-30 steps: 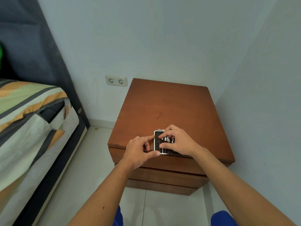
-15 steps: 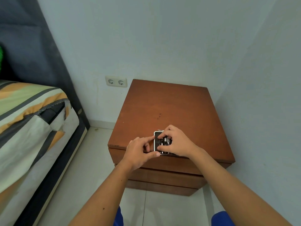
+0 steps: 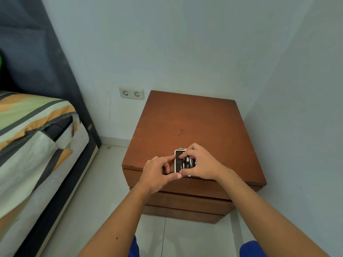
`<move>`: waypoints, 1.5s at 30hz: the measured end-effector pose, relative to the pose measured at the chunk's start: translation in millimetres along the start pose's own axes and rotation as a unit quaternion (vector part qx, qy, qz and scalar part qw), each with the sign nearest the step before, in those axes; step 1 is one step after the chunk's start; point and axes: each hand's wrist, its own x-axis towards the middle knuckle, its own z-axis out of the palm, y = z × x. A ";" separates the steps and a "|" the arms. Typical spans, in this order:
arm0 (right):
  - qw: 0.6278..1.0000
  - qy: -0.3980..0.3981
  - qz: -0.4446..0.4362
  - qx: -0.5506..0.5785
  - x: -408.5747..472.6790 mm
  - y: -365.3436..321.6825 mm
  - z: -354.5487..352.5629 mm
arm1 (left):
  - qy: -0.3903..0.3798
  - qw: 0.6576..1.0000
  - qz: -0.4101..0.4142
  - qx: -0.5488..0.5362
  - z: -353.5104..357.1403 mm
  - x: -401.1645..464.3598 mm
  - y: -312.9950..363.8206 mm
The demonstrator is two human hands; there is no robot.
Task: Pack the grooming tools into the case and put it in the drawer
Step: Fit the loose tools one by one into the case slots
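Our right hand's (image 3: 201,163) fingers (image 3: 187,153) curl narrowly over the small white-rimmed case with its black lining (image 3: 179,161), fingertips pressing on the slim metal grooming tools (image 3: 187,162) lying inside it; whether they pinch one tool we cannot tell. Our left hand (image 3: 157,173) steadies the case's left edge, forefinger and thumb set narrowly against its rim. The case lies open and flat at the front edge of the brown wooden bedside table (image 3: 185,119), above its closed drawers (image 3: 185,201). Left of the table stand a white double wall socket (image 3: 131,93) and a bed with striped sheet (image 3: 33,130).
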 end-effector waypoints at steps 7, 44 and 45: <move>0.999 0.031 0.009 -0.025 -2.1 -4.8 6.2 | -0.001 1.000 -0.001 0.003 0.0 -0.2 0.7; 0.996 0.053 0.020 -0.067 52.3 26.7 -34.2 | -0.001 1.000 -0.004 -0.007 -1.1 -0.4 1.0; 0.996 0.044 0.020 -0.076 52.4 25.4 -34.1 | -0.001 1.000 -0.003 -0.009 -1.1 -0.6 0.8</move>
